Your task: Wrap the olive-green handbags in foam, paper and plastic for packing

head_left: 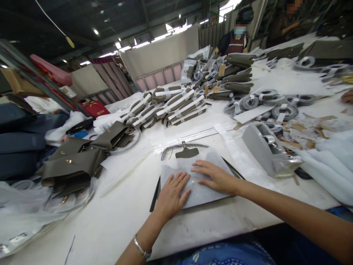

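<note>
Directly before me a dark olive bag [187, 152] lies flat on the white table, its clasp tab pointing away from me. A sheet of thin translucent white paper [204, 193] covers most of it; dark edges show at both sides. My left hand [174, 193] presses on the paper's left part, palm down, fingers stretched. My right hand [213, 177] rests on the right part, fingers spread. Neither hand grips anything. A grey strap [168, 148] curves round the bag's far end. The rest of the bag under the paper is hidden.
To the right stands a grey tape dispenser [261, 151]. Several olive bags [73, 165] sit at left. Wrapped bundles [176, 106] and rolled straps [284, 111] lie farther back. A masked person [234, 44] is across the table; another person's hand [348, 96] shows at right.
</note>
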Motion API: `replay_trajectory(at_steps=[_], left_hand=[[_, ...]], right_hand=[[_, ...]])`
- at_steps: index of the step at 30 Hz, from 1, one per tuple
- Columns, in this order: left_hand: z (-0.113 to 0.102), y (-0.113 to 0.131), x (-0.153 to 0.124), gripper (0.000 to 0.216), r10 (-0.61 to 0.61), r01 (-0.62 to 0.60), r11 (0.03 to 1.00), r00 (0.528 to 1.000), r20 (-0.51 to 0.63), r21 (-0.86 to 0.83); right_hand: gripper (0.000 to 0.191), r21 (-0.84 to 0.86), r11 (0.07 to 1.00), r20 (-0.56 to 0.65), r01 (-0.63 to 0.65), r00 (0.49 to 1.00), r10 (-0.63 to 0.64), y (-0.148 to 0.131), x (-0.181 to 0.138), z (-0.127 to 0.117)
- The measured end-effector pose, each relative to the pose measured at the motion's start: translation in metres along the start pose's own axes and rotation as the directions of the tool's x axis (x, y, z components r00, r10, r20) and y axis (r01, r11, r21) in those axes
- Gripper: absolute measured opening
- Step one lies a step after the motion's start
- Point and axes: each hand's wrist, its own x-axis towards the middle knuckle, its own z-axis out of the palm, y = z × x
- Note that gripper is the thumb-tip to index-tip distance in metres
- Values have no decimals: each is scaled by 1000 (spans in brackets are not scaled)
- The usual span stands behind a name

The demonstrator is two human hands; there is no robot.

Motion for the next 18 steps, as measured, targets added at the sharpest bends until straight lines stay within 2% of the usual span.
replay_trajectory(at_steps=[3, 5, 11, 14, 17, 18], left_hand=[[-2, 3, 0, 51, -5, 6, 1000, 1000, 20, -7], [-3, 4, 3, 49, -6, 7, 1000, 1000, 17, -6], [-2, -1, 4, 49, 31, -32, 997, 999, 10, 66], [9, -8, -1, 53, 111, -99, 980, 992, -60, 175], [29, -21, 4, 60, 217, -172, 956, 960, -179, 237], [35, -24, 9, 58, 149, -88, 968, 957, -251, 236]], right_hand=[[30, -30, 989, -24, 144, 989, -145, 5, -5, 0], [28, -58, 980, -5, 188, 982, -189, 4, -6, 1], [28, -142, 983, 81, 120, 991, -109, -4, -5, -2], [26, -191, 975, 90, 111, 991, -96, -11, -11, 1], [23, -264, 953, 57, 148, 989, -138, -5, -7, 12], [24, -310, 937, 56, 159, 987, -149, 1, -3, 14]])
